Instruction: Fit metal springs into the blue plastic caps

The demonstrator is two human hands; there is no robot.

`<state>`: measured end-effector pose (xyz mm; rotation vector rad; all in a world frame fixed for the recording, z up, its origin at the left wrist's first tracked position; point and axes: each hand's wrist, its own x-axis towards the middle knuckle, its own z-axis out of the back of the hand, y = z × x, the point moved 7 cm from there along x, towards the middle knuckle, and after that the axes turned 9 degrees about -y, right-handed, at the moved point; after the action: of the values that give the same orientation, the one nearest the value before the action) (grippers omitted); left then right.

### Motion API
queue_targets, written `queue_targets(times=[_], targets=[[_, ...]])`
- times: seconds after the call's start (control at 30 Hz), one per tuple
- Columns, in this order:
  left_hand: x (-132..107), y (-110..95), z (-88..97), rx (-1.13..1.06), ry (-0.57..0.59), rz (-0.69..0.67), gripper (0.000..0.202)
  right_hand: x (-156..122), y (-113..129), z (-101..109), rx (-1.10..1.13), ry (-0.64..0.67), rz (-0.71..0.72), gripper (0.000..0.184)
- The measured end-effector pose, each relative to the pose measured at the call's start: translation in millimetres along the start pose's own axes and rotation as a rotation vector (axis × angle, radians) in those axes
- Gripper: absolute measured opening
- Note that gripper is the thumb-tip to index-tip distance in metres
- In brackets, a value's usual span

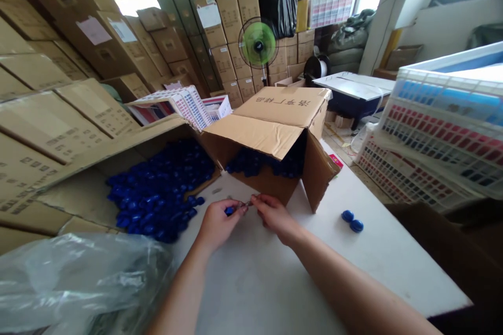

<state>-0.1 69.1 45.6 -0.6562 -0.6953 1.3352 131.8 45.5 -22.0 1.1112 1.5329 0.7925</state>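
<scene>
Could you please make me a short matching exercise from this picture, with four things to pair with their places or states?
1. left hand
2. green-bladed fan
3. pair of blue round pieces
4. clear plastic bag

A. at the picture's lower left
B. holding a small blue piece
C. in front of stacked cardboard boxes
D. on the right side of the white tabletop

Pairs: 1-B; 2-C; 3-D; 4-A

Small piece (249, 203) between both hands (220, 221) (275, 215), blue piece (229, 211) in the left.

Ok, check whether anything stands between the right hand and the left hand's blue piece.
Fingertips of the left hand and a small item, too tiny to identify, lie between the right hand and the blue piece.
</scene>
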Motion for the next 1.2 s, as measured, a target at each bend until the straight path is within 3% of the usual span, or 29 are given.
queue_targets(times=[0.1, 0.23, 0.33, 0.47, 0.6, 0.83, 1.0, 1.07, 1.13, 1.2], targets=[[-4.9, 13.4, -5.7, -0.325, -0.013, 0.237, 0.035, -5.0, 2.6, -8.1, 0.044, 0.111, 0.008, 0.062], [-16.8, 18.9, -19.8, -0.611, 0.058, 0.426, 0.04, -6.8, 5.8, -7.0, 0.042, 0.095, 0.044, 0.06], [-19.3, 17.6, -19.6, -0.558, 0.039, 0.408, 0.043, -5.6, 6.3, -5.9, 0.055, 0.083, 0.055, 0.059], [-15.7, 14.4, -12.5, -0.387, -0.033, 0.284, 0.039, -4.0, 4.9, -5.8, 0.041, 0.096, 0.073, 0.058], [-16.7, 19.6, -18.4, -0.443, 0.003, 0.33, 0.041, -3.5, 0.5, -4.6, 0.029, 0.11, 0.069, 0.059], [-10.9, 22.7, -13.1, -0.432, -0.138, 0.248, 0.038, 1.8, -11.0, 5.9, 0.021, -0.035, -0.028, 0.063], [4.6, 28.6, -12.4, -0.319, -0.116, 0.206, 0.037, 3.9, -13.2, 8.3, 0.028, -0.084, -0.084, 0.067], [9.3, 29.8, -6.5, -0.285, -0.171, 0.194, 0.041, 5.6, -13.7, 10.8, 0.018, -0.113, -0.09, 0.067], [8.2, 31.0, 3.3, -0.318, -0.275, 0.215, 0.043, 8.5, -13.4, 16.4, 0.043, -0.179, -0.083, 0.068], [-0.4, 35.3, 7.5, -0.506, -0.313, 0.322, 0.043, 11.6, -11.4, 21.2, 0.133, -0.232, -0.061, 0.068]])
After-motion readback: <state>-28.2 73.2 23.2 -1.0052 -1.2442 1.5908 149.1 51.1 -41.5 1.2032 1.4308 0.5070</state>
